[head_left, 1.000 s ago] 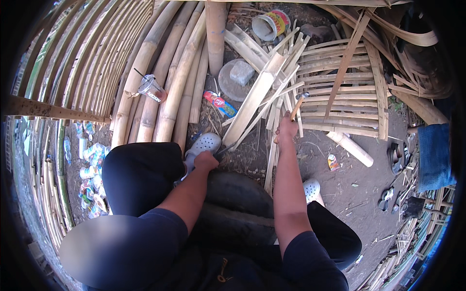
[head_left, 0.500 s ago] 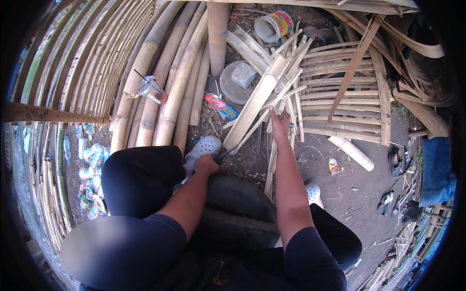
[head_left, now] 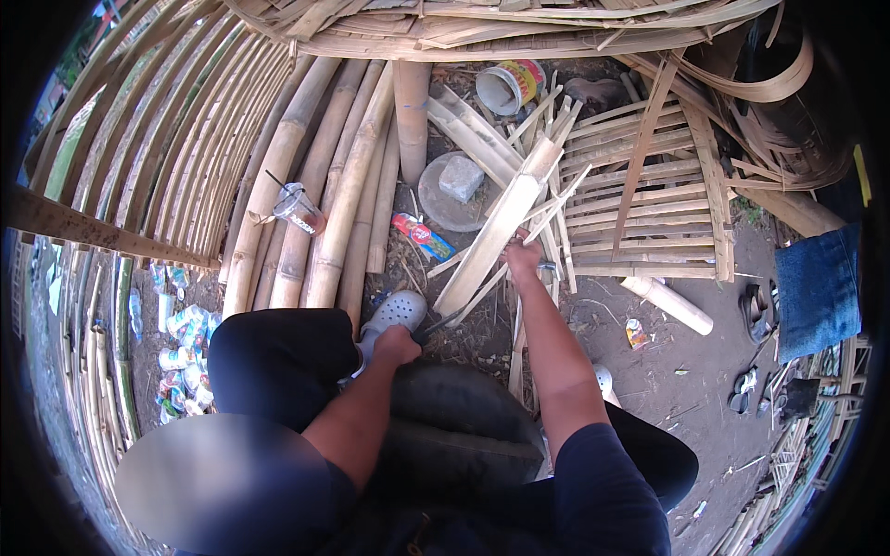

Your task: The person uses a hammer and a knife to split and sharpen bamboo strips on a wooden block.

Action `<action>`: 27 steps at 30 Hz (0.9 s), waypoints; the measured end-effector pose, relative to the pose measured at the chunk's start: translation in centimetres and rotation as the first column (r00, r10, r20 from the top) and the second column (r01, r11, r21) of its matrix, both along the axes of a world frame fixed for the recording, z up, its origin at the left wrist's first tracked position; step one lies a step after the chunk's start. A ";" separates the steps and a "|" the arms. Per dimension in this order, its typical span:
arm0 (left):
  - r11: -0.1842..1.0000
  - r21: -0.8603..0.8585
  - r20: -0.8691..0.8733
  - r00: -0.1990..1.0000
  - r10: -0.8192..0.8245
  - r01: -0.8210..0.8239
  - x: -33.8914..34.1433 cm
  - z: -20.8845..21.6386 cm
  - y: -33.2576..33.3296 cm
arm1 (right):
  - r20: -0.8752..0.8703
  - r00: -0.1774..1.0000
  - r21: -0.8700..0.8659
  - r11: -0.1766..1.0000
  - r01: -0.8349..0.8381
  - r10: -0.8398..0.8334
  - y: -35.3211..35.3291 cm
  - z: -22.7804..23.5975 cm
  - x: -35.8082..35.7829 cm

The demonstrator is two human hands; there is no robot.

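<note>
Low beside the grey clog point(head_left: 399, 311), my left hand point(head_left: 400, 346) is closed round what looks like a knife point(head_left: 439, 322), its dark narrow blade pointing right; the grip is hidden. My right hand point(head_left: 522, 254) reaches forward into a pile of split bamboo, its fingers curled on a thin bamboo strip point(head_left: 561, 199). A wide split bamboo piece point(head_left: 501, 227) slants just left of that hand. Against the right hand's outer side a small grey-blue object point(head_left: 547, 266) shows, too small to name.
Thick bamboo poles point(head_left: 343, 222) lie at left, carrying a plastic cup point(head_left: 298, 211) with a straw. A stone block point(head_left: 461, 179) rests on a round slab point(head_left: 431, 199). Ahead are an upright post point(head_left: 412, 120) and a bucket point(head_left: 510, 88); a slatted bamboo panel point(head_left: 640, 199) lies right.
My right hand's fingers have gone from partly extended to curled, and the thin strip has swung to a steeper slant. The view has shifted, showing more woven bamboo at the top.
</note>
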State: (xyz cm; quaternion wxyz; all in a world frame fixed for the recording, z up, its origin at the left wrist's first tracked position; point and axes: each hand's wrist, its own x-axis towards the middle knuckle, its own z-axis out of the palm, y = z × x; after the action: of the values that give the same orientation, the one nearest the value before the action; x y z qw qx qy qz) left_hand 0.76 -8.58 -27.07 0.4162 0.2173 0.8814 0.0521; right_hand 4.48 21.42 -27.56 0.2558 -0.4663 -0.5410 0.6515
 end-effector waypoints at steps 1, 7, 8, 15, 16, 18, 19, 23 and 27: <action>1.000 0.008 0.008 1.000 -0.015 0.015 -0.3 0.4 0.2 | 0.009 0.999 0.013 0.999 0.039 -0.039 -0.5 1.3 0.1; 0.935 -0.083 0.129 0.934 -0.332 0.344 -2.1 10.4 7.9 | -0.145 0.987 0.332 0.943 -0.019 0.071 1.1 5.9 2.3; 0.919 -0.123 0.108 0.926 -0.362 0.373 -2.6 12.3 8.7 | -0.174 0.980 0.362 0.932 -0.032 0.101 0.9 7.3 2.0; 0.782 -0.236 -0.015 0.802 -0.597 0.577 -4.0 27.9 10.9 | -0.071 0.967 0.437 0.879 -0.189 0.244 -2.3 23.1 6.4; 0.785 -0.205 -0.020 0.799 -0.601 0.585 -4.0 30.0 10.6 | -0.037 0.963 0.437 0.871 -0.224 0.266 -2.9 24.7 7.1; 0.761 -0.159 -0.075 0.761 -0.645 0.629 -2.6 33.1 9.6 | -0.005 0.961 0.395 0.883 -0.252 0.276 -4.8 25.8 9.7; 0.733 -0.145 -0.130 0.722 -0.679 0.664 -1.4 34.4 9.0 | 0.026 0.952 0.361 0.885 -0.293 0.304 -5.0 25.2 11.1; 0.740 0.011 -0.192 0.728 -0.658 0.672 0.3 34.3 6.6 | 0.157 0.936 0.332 0.876 -0.350 0.315 -6.2 24.2 14.7; 0.727 0.068 -0.117 0.729 -0.675 0.684 0.1 30.7 6.0 | 0.467 0.839 0.505 0.695 -0.512 0.278 -3.5 21.0 16.3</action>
State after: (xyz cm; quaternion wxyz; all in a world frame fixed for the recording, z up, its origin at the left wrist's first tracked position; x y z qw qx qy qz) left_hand 0.84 -2.62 3.65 0.3567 0.5484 0.7534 -0.0663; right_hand 20.82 17.93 -6.59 0.1417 -0.3372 -0.8473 0.3850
